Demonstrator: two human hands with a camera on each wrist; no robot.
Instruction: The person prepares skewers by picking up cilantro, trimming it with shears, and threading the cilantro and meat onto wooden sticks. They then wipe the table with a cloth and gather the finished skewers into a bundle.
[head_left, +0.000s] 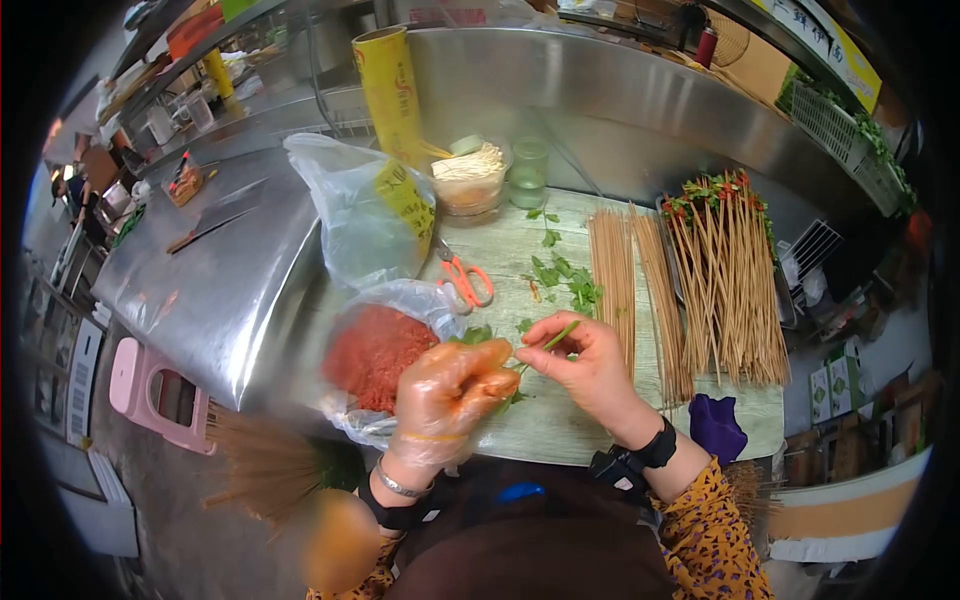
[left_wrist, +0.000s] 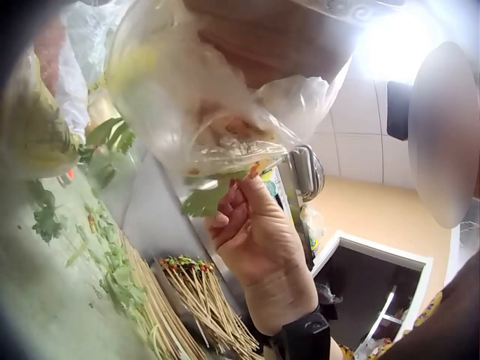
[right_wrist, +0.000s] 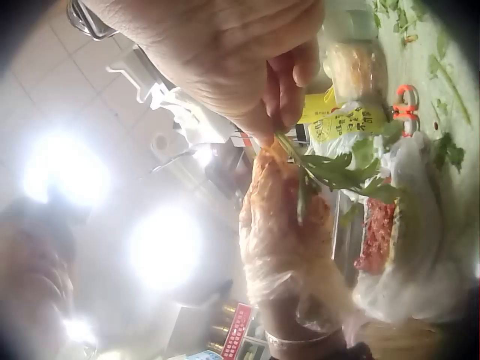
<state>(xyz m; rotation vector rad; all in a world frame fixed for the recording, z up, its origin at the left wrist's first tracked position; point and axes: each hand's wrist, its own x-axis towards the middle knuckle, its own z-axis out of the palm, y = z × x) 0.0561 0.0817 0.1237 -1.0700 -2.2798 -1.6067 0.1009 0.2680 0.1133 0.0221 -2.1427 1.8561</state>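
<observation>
In the head view the left hand (head_left: 450,400), in a clear plastic glove with reddish smears, has its fingers curled round the leafy herb just above the board. The bare right hand (head_left: 585,370) pinches the green stem (head_left: 562,335) between thumb and fingers. Both hands' fingertips meet, also in the right wrist view, where leaves (right_wrist: 341,174) hang beside the gloved hand (right_wrist: 281,225). Red minced meat (head_left: 380,358) lies in a plastic bag to the left of the gloved hand. Loose green leaves (head_left: 568,284) lie on the board beyond the hands.
Orange-handled scissors (head_left: 468,283) lie behind the hands, near a plastic bag (head_left: 350,215) and a tub of pale mushrooms (head_left: 470,185). Bare sticks (head_left: 612,285) lie to the right, beside a tray of sticks (head_left: 730,290) with red and green tops. A knife (head_left: 215,228) rests on the steel surface.
</observation>
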